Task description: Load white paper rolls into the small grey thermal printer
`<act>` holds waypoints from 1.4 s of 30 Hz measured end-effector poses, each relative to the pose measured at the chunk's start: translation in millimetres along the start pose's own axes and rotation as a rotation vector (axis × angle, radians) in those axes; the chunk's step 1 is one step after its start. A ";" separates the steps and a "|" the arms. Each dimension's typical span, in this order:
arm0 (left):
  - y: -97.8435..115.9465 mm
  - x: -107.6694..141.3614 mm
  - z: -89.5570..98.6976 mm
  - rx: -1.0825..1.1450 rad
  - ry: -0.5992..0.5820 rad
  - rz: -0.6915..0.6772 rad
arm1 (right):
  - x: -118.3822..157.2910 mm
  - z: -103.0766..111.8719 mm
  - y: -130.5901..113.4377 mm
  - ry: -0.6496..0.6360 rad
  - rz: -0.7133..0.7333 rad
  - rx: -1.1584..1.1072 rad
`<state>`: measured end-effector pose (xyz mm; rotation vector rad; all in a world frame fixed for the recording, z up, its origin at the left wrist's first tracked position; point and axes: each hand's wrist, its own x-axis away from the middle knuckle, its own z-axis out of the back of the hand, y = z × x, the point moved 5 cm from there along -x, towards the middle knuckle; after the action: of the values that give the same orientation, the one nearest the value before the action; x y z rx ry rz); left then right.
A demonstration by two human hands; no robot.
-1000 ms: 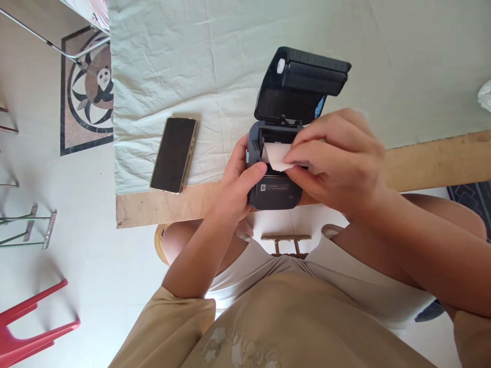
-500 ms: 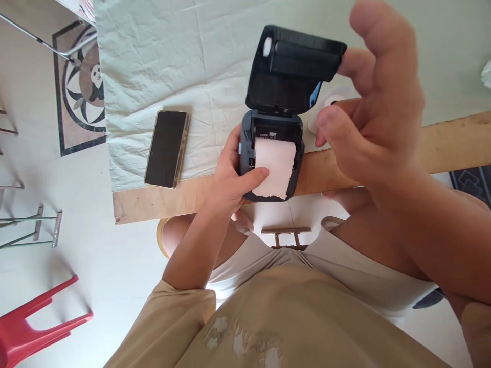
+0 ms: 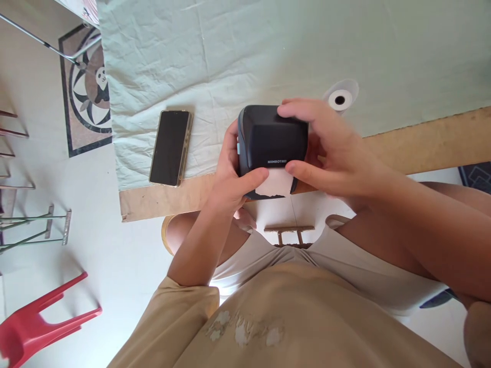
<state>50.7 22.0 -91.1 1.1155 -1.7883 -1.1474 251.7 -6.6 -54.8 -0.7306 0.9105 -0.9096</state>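
Note:
A small black label printer [image 3: 276, 135] is held above the table's front edge, its lid lowered over the body. White paper [image 3: 274, 182] with a torn edge sticks out below the lid. My left hand [image 3: 235, 176] grips the printer's left side, thumb on the paper. My right hand [image 3: 330, 145] is on the right side, fingers on top of the lid and thumb at its lower edge by the paper. Whether the lid is fully latched cannot be seen.
A phone [image 3: 171, 148] lies on the pale green cloth [image 3: 215, 56] at the left. A white roll [image 3: 340, 99] with a clear disc sits behind my right hand. A red stool [image 3: 34, 327] stands on the floor at lower left.
The printer's lid has swung down from upright and now covers most of the paper. My right hand has moved left and down onto the lid, uncovering the white roll.

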 end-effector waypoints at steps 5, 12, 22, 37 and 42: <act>6.5 7.6 -16.0 0.050 0.134 0.013 | 0.6 -15.9 10.0 0.008 -0.090 -0.092; 3.3 7.6 -8.5 0.068 -0.007 0.108 | -0.7 -17.3 14.7 -0.007 -0.219 -0.254; 3.1 5.6 -8.5 0.093 -0.002 0.065 | -2.7 -19.3 15.1 -0.033 -0.233 -0.227; 1.0 -2.9 -9.4 0.123 0.148 -0.079 | -18.7 -19.0 23.2 -0.063 -0.131 -0.197; -14.0 -12.6 -2.1 0.036 0.213 -0.156 | -20.4 -13.6 17.7 -0.053 -0.143 -0.177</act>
<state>61.0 29.8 -104.9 1.3653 -1.5852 -1.0455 239.1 17.1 -68.6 -0.9779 0.9077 -0.9386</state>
